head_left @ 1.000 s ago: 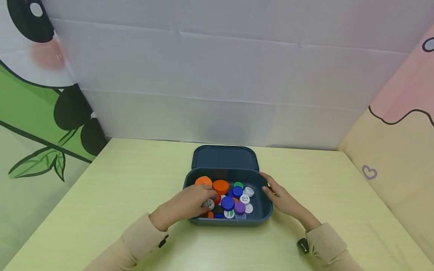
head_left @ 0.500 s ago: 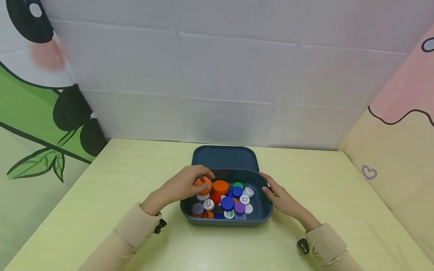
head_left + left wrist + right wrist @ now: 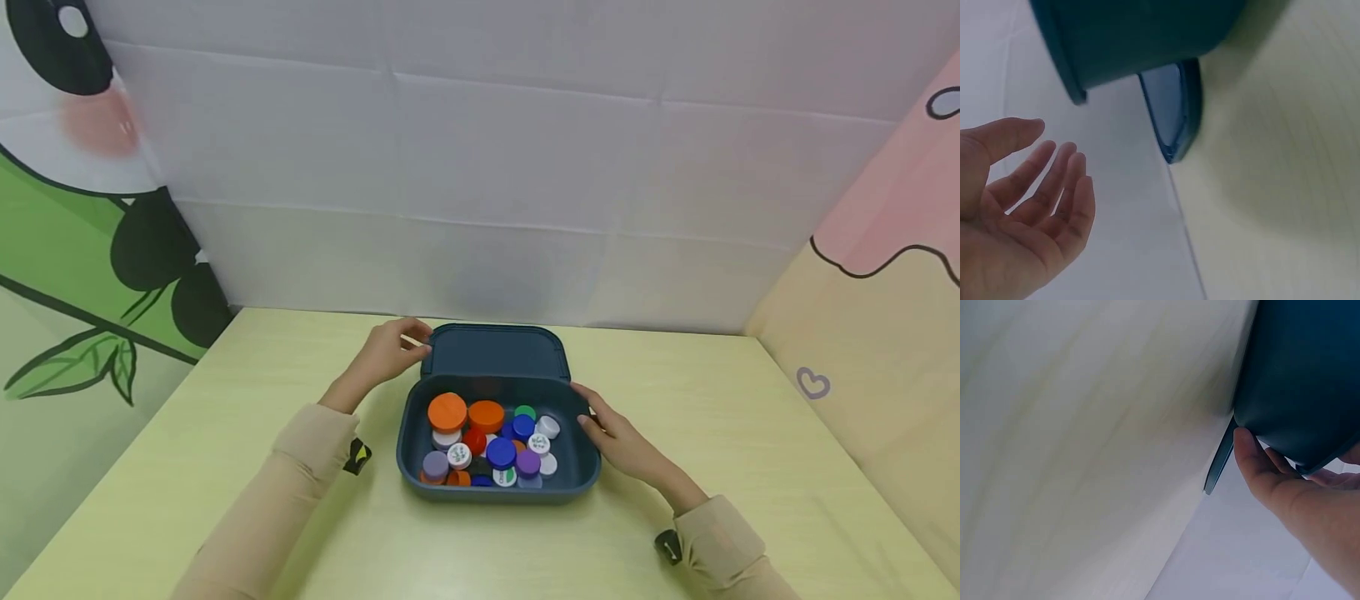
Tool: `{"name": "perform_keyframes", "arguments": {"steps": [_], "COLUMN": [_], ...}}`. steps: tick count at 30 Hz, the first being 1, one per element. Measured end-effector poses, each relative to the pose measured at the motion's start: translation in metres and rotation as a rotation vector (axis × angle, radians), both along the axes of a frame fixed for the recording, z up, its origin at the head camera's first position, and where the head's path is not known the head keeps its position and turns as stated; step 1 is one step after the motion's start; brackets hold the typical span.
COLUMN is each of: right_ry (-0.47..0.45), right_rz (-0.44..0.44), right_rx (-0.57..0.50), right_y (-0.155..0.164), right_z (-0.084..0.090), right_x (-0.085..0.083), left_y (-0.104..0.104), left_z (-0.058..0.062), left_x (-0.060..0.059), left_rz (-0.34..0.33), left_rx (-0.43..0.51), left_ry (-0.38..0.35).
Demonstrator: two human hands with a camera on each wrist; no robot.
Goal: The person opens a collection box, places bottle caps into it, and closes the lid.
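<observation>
Beside the box (image 3: 498,492) of caps (image 3: 486,442), the left hand (image 3: 390,354) reaches loose-fingered toward its lid (image 3: 495,352) while the right hand (image 3: 615,433) rests flat against its side.

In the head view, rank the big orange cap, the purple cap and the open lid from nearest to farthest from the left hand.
1. open lid, beside the left hand.
2. big orange cap, box's back left.
3. purple cap, front right of the pile.
</observation>
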State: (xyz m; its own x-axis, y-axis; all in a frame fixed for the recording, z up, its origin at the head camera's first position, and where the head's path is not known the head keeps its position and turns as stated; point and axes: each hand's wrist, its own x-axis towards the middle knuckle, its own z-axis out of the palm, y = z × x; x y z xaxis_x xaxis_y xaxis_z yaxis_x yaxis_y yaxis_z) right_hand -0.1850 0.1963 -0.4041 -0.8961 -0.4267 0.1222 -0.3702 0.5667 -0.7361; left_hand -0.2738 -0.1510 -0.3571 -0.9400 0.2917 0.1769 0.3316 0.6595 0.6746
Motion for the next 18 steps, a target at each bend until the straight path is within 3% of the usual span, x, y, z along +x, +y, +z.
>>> {"name": "perform_keyframes", "arguments": {"steps": [9,18], "right_ry": [-0.027,-0.013], "right_rz": [-0.012,-0.004], "right_rx": [0.000,0.004], "right_y": [0.001,0.002], "right_z": [-0.002,-0.003], "right_x": [-0.002,-0.002], "left_y": [-0.008,-0.007], "left_z": [-0.018,-0.036], "left_x": [-0.029,-0.047], "left_rz": [0.124,0.179], "left_rx": [-0.066,-0.105], "left_ry": [-0.125,-0.222]}}
